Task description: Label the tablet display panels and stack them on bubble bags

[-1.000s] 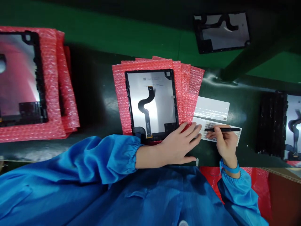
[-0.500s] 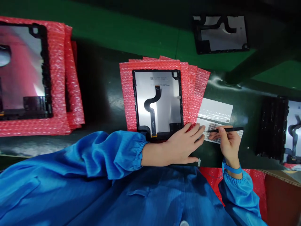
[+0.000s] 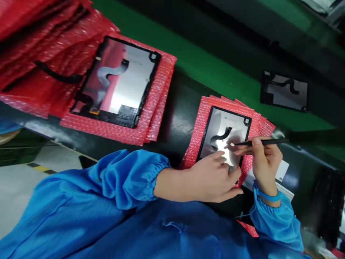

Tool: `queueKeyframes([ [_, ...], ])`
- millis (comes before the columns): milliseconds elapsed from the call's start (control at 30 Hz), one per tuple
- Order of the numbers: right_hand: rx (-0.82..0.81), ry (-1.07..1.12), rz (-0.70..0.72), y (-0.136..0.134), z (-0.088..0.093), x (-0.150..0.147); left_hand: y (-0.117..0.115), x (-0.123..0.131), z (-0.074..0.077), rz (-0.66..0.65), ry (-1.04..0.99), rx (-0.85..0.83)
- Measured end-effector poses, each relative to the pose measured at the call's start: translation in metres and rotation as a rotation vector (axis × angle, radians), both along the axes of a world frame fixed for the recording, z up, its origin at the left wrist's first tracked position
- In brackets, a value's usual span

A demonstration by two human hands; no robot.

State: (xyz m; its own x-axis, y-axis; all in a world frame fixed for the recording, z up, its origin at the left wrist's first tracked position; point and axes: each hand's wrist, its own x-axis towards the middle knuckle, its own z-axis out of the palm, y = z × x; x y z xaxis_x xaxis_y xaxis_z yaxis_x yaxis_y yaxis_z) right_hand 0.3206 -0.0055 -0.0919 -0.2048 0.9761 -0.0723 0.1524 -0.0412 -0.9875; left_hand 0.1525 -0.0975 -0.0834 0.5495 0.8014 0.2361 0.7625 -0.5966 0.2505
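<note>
In front of me a tablet screen panel (image 3: 210,144), silver-backed with a black frame and a dark ribbon cable (image 3: 222,137), lies on red bubble-wrap bags (image 3: 198,122). My right hand (image 3: 265,162) is closed around black tweezers (image 3: 269,141) held over the panel's right part. A small pale sticker (image 3: 232,144) shows at their tip. My left hand (image 3: 210,178) reaches over the panel's lower part, holding nothing, fingers stretched and thumb apart. Whether its fingertips touch the panel I cannot tell. Beneath my right wrist, a white sticker sheet (image 3: 285,190) is partly hidden.
A second screen panel (image 3: 129,81) rests on red bubble wrap (image 3: 155,108) to the left, beside more piled red bags (image 3: 61,39). Another panel (image 3: 289,91) lies at the back right. Dark frames (image 3: 330,205) stand at the far right edge, blurred.
My view has swung left and tilted. My right hand has moved with the tweezers from the sticker sheet to above the panel, a small sticker now at the tip. My left hand has left the sheet for the panel.
</note>
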Motion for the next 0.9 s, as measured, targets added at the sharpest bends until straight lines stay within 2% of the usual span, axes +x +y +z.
queueKeyframes([
  [100, -0.026, -0.046, 0.095, 0.017, -0.009, -0.044, 0.011, -0.021, -0.015, 0.062, 0.113, -0.040],
  [233, -0.090, -0.081, 0.149, 0.030, -0.027, -0.068, 0.019, -0.032, -0.029, 0.047, 0.157, -0.143],
  [333, -0.114, -0.105, 0.152, 0.033, -0.032, -0.068, 0.020, -0.031, -0.028, 0.046, 0.139, -0.177],
  [600, -0.129, -0.139, 0.158, 0.029, -0.027, -0.066, 0.021, -0.029, -0.025, 0.068, 0.076, -0.203],
  [900, -0.137, -0.166, 0.186, 0.031, -0.030, -0.065, 0.031, -0.042, -0.024, 0.033, 0.026, -0.225],
])
